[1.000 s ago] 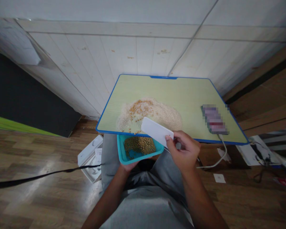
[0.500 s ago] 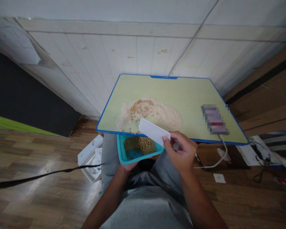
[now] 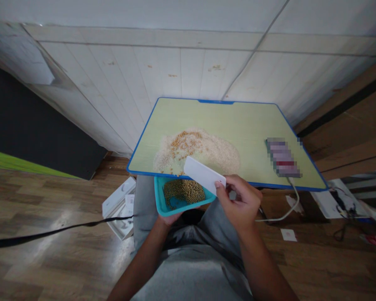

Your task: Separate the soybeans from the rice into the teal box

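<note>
My left hand (image 3: 169,219) holds a turquoise plastic tray (image 3: 159,205) from below, just under the near edge of the table; most of its fingers are hidden beneath the tray. Yellow soybeans (image 3: 191,190) lie in the tray, with part of its bottom bare. Between thumb and fingers my right hand (image 3: 242,202) pinches one end of a white flat scraper (image 3: 203,175), which slants over the table edge and the tray's right part. Behind it a heap of rice (image 3: 219,150) spreads on the tabletop, with more soybeans (image 3: 183,142) mixed in at its left. A few beans lie by the edge.
The pale green folding table (image 3: 238,117) has a blue rim and stands against the wall. At its right lies a blurred-out phone (image 3: 282,156) with a white cable (image 3: 296,200) hanging down. An open white box (image 3: 120,205) is on the floor at left, near a black strap (image 3: 81,225).
My right hand and the scraper have shifted slightly to the right and toward me. The left hand and the tray stay in place.
</note>
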A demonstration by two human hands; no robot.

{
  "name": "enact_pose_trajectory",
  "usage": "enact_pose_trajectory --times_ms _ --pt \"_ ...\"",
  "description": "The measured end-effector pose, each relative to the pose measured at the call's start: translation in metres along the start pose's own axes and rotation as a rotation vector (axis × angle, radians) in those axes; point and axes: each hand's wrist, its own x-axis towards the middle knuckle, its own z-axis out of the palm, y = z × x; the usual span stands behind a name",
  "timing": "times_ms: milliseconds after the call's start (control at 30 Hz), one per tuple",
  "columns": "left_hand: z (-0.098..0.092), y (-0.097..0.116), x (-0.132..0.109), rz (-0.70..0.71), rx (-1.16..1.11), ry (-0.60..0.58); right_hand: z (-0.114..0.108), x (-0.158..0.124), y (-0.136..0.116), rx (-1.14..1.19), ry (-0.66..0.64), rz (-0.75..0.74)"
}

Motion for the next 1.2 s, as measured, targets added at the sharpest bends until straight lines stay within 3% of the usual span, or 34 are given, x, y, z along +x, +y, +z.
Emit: enact_pose_trajectory --times_ms 800,1200 --pt "-0.017 -0.003 0.013 -0.008 0.026 -0.045 0.013 0.006 0.009 0.046 -0.057 0.043" --pt "-0.002 0.001 0.004 -0.001 -0.022 -0.007 0.019 0.017 0.021 0.127 -0.100 0.032"
